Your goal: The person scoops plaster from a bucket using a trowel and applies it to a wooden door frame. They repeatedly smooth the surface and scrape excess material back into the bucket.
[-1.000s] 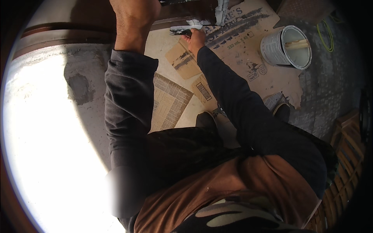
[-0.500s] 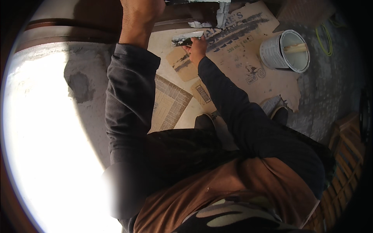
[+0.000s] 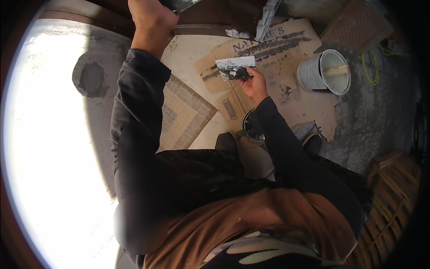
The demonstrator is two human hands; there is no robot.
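Observation:
My right hand grips a wide putty scraper above the cardboard. White and dark smears cover its flat blade, with the thumb on the near corner. At the upper edge, my left hand is bent at the wrist, its fingers mostly out of view. A flat dark plate with white smears sticks out from that hand and appears held in it. Beyond both hands is a dark brown surface with a white-smeared vertical edge.
Flattened cardboard covers the floor. On it rests a white-rimmed bucket with a wooden-looking handle inside. A dark round tin sits near my feet. A patterned tile, a yellow-green cord and wooden slats lie around.
My right hand has drawn the scraper back toward me and to the right, away from the brown surface. My left hand has shifted left with the dark plate. The round tin has come into view.

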